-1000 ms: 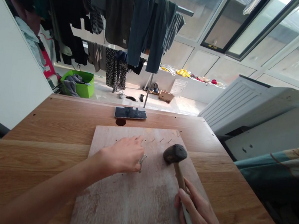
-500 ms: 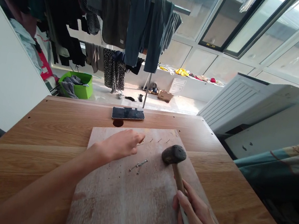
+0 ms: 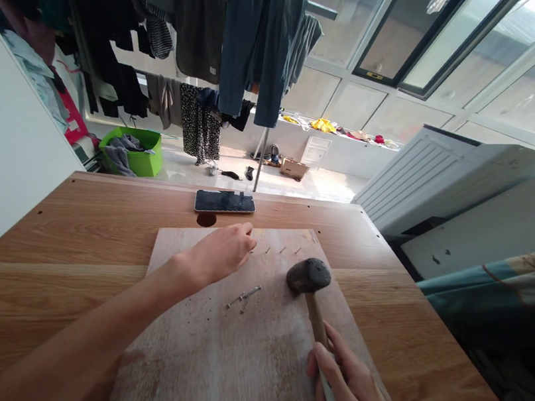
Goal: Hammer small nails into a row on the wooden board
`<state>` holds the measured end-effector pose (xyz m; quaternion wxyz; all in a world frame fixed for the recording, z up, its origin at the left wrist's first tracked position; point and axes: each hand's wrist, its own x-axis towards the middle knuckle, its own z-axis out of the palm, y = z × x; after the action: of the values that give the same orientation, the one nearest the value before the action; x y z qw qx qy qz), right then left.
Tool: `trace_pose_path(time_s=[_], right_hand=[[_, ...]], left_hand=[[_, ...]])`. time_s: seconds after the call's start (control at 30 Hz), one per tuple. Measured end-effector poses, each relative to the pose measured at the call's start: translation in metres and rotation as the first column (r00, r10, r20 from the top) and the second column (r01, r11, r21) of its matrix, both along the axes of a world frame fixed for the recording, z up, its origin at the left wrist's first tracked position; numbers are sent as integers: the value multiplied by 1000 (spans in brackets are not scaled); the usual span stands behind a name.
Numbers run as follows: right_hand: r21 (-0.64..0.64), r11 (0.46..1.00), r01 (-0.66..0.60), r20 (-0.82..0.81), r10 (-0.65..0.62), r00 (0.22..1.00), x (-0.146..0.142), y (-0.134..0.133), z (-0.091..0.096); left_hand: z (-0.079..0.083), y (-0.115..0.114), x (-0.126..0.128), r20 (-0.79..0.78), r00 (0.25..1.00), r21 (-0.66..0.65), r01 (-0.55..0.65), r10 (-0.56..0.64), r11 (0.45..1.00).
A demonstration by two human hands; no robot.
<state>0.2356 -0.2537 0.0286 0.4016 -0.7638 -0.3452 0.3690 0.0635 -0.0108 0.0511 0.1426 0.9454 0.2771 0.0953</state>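
My right hand [image 3: 346, 380] is wrapped round the handle of a mallet [image 3: 309, 276] with a dark, blocky head, held low over the right side of a pale, worn wooden board [image 3: 222, 368]. Near the board's far edge my left hand [image 3: 222, 251] is closed in a pinch on a thin nail [image 3: 252, 250], mostly hidden by the fingers. To the right of those fingertips, three thin nails [image 3: 283, 250] stand in a row in the board. Several loose nails [image 3: 243, 297] lie in a small pile between the two hands. Small dark holes dot the board's left part.
The board lies on a wooden table [image 3: 92, 228]. Beyond it are a phone [image 3: 225, 201] and a round hole [image 3: 206, 219] in the tabletop. Past the table stand a green basket [image 3: 150, 163] of clothes, hanging laundry [image 3: 198, 22] and a white ribbed panel [image 3: 411, 165].
My left hand has shifted slightly up the board, and the nail at its fingertips has swung from lying flat to more upright. The mallet stays nearly still. The view has moved slightly.
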Motion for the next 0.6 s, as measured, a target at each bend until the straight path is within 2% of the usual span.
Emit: trace_pose_path(time_s=[0.13, 0.27, 0.37, 0.5, 0.6], right_hand=[[2, 1000, 0, -13, 0, 1000, 0, 0, 0], [28, 999, -20, -48, 21, 999, 2, 0, 0], [-21, 997, -68, -81, 66, 995, 8, 1, 0], [-133, 984, -116, -154, 95, 983, 15, 2, 2], [-154, 979, -136, -194, 106, 975, 16, 4, 5]], left_hand=[[-10, 3, 3, 68, 998, -46, 16, -13, 999], [-31, 4, 3, 321, 946, -209, 38, 32, 977], [-45, 5, 3, 451, 890, -262, 53, 74, 964], [-53, 8, 2, 501, 856, -296, 27, 131, 955], [-53, 10, 2, 514, 844, -336, 34, 153, 941]])
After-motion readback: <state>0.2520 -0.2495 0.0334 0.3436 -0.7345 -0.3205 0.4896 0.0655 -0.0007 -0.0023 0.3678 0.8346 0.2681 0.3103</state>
